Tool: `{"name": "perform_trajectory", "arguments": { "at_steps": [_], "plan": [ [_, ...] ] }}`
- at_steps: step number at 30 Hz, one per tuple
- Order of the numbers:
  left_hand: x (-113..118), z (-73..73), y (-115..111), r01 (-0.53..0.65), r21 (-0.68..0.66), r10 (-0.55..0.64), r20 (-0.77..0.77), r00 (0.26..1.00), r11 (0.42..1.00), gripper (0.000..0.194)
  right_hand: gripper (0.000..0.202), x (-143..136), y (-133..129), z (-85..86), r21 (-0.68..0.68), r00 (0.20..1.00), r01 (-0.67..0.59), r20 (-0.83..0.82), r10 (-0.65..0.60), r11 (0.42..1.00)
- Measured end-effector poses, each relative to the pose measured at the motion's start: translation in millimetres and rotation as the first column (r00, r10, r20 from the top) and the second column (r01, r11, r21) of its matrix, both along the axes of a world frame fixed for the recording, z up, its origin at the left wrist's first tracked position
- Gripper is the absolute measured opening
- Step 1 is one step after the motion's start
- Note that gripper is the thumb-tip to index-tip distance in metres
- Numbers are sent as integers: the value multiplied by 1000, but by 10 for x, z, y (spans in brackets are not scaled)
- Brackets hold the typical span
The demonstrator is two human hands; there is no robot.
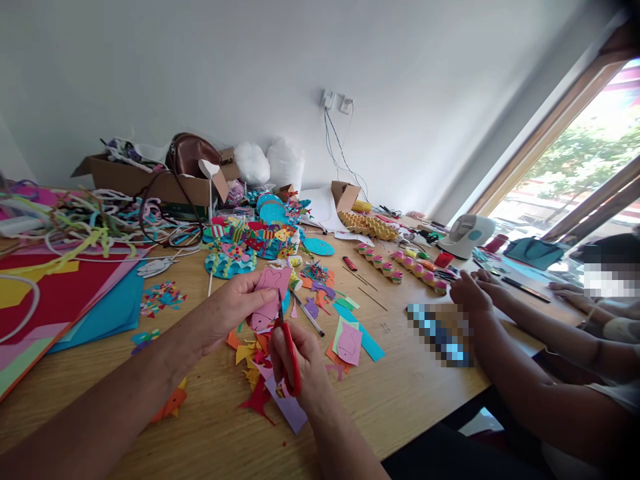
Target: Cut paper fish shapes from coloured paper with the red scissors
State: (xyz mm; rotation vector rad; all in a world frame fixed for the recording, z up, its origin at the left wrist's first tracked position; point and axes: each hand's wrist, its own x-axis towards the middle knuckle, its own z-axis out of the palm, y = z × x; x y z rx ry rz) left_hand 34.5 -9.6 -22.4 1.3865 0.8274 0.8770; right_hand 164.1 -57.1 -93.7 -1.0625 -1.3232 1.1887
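My left hand (239,308) pinches a piece of pink paper (270,293) with fish outlines drawn on it. My right hand (305,357) grips red-handled scissors (291,360), whose blades meet the right edge of the pink paper. Beneath both hands lie colourful paper scraps (253,363), with a purple strip (289,403) among them. Right of the scissors is another pink paper (349,344) with a fish drawn on it, on top of green and orange pieces. A pen (311,317) rests just beyond my right hand.
Coloured paper sheets (95,307) are stacked at left, below tangled pipe cleaners (75,220). Decorated blue paper crafts (250,237) stand behind my hands. Painted egg-carton strips (380,263) lie right of centre. A co-worker's hands (473,293) and arms reach in from the right.
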Motion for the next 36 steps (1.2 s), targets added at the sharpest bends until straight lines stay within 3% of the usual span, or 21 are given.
{"name": "perform_trajectory", "arguments": {
  "at_steps": [9,17,27,36],
  "plan": [
    [-67,-36,64,0,-45,-1,-24,1000,999,20,45,-8,-9,-6,-22,1000,-12,-1,12,1000],
    [-136,-8,83,70,-48,-72,-36,997,996,14,45,14,0,-52,-2,990,36,133,-35,999],
    [-91,-25,93,18,71,-14,-50,999,997,16,43,0,-7,-17,-17,1000,-28,13,28,999],
    [-24,-56,42,-18,9,17,14,1000,1000,21,43,23,-4,-12,-6,1000,-23,11,23,1000]
  ]
}}
